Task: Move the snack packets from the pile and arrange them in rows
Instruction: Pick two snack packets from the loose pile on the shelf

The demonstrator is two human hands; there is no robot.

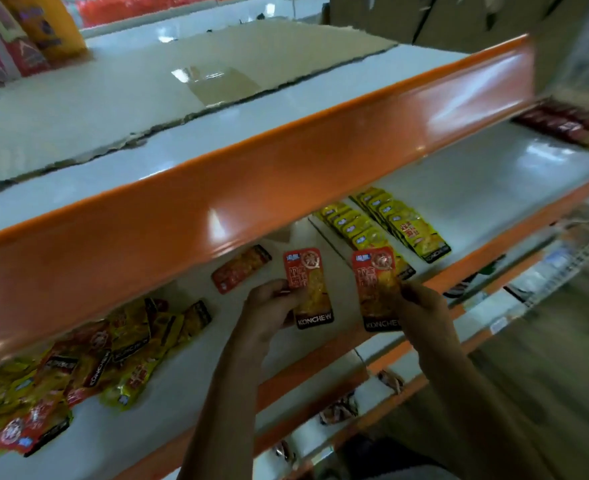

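Holding red packets upright: left hand [275,303]; right hand [421,303]

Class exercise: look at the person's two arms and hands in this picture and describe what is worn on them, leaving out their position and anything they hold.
Both forearms are bare up to the bottom edge of the picture: no sleeves show. The left hand and right hand wear no gloves. No watch, bracelet or ring can be made out, though the image is somewhat blurred.
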